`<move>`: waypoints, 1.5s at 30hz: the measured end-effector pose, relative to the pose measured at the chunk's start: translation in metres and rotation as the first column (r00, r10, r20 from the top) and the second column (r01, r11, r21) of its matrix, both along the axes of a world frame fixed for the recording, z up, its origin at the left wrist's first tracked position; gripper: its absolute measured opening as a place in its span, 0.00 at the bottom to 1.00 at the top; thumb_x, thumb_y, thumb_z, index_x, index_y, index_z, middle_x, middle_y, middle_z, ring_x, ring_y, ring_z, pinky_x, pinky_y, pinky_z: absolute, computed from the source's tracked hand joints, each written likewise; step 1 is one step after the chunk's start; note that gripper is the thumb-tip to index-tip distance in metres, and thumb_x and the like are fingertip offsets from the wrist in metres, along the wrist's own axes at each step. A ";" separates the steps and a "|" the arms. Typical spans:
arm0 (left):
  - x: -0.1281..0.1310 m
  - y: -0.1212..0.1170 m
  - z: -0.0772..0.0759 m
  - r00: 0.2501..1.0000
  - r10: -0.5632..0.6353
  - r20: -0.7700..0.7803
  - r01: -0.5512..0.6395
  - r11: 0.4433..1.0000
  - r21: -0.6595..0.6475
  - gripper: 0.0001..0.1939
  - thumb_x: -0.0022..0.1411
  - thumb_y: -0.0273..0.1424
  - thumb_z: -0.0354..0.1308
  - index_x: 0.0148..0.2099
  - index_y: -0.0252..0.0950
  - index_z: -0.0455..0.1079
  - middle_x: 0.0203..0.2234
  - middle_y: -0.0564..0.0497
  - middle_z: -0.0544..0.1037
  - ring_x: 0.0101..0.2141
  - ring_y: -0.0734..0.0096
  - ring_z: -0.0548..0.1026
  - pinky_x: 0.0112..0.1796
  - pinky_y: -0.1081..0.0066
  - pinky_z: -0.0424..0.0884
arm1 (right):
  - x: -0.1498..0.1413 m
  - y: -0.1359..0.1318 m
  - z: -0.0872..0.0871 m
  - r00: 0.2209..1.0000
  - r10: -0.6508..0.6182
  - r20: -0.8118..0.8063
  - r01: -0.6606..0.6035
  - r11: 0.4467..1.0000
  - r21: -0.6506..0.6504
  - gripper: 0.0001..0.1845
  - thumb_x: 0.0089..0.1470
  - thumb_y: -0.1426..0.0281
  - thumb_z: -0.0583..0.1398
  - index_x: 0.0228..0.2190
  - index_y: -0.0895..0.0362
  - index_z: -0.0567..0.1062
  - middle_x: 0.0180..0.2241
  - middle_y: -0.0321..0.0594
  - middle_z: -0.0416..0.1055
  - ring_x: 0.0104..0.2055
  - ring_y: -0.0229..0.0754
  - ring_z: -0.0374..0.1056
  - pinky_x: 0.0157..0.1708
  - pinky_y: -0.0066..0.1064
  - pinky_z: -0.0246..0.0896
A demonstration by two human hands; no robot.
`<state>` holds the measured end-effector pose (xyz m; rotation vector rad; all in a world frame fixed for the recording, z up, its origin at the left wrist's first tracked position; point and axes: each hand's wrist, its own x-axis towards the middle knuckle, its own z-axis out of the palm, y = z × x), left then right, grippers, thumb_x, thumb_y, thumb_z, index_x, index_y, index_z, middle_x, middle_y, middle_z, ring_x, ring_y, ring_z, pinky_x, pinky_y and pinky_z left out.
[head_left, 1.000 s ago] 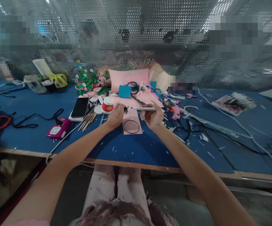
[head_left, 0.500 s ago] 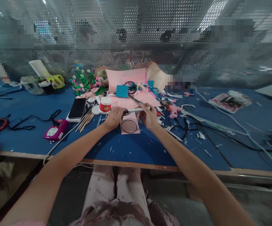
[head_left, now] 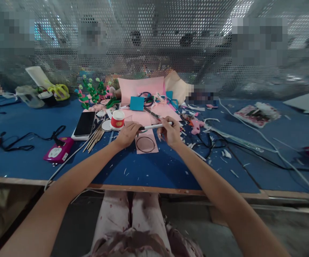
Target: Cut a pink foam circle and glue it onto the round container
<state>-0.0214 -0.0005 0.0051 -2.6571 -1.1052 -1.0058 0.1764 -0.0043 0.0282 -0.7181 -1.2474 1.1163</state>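
Between my two hands lies a white marker pen [head_left: 154, 126] with a black end, held almost level above the table. My left hand [head_left: 127, 135] is closed on its black end. My right hand [head_left: 170, 132] pinches the white barrel near the other end. Just below the pen is a pink paper piece [head_left: 137, 148] with a black circle drawn on it. A red and white paper cup [head_left: 117, 120] stands upside down left of my left hand, beside a white disc [head_left: 106, 125] with a dark rim.
Wooden sticks [head_left: 94, 138], a phone [head_left: 85, 124] and a purple box [head_left: 58, 150] with cords are at left. A pink glue gun [head_left: 196, 126], cables and white scraps are at right. Behind are pink sheets [head_left: 140, 87], a blue square [head_left: 137, 103] and green craft plants [head_left: 94, 89].
The view has shifted slightly, so the table things appear a little further left. My hands are marginally further apart along the pen, and more of its white barrel shows.
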 end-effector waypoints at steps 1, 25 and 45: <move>-0.001 0.000 -0.002 1.000 -0.028 -0.009 0.028 1.000 0.000 0.14 0.67 0.31 0.41 0.44 0.32 0.67 0.35 0.40 0.76 0.38 0.62 0.71 0.40 0.64 0.67 | 0.001 0.000 0.000 0.999 0.047 0.012 -0.047 0.999 -0.024 0.25 0.42 0.51 0.65 0.19 0.53 0.57 0.12 0.28 0.63 0.09 0.32 0.56 0.05 0.23 0.48; 0.000 -0.005 -0.009 0.991 0.117 0.068 -0.111 0.991 -0.079 0.13 0.58 0.21 0.43 0.40 0.34 0.66 0.30 0.43 0.75 0.32 0.62 0.73 0.34 0.64 0.69 | -0.015 -0.006 -0.030 0.983 0.134 -0.128 -0.153 0.977 -0.148 0.26 0.41 0.49 0.65 0.21 0.53 0.59 0.12 0.29 0.66 0.12 0.35 0.63 0.11 0.25 0.58; 0.014 -0.013 0.000 0.834 0.548 0.063 -0.536 0.832 -0.140 0.28 0.63 0.39 0.48 0.56 0.20 0.55 0.50 0.25 0.68 0.53 0.44 0.67 0.51 0.50 0.63 | 0.036 0.026 -0.013 -0.109 -0.425 0.899 0.315 0.843 0.436 0.25 0.50 0.66 0.60 0.48 0.65 0.65 0.47 0.61 0.65 0.51 0.61 0.59 0.44 0.47 0.57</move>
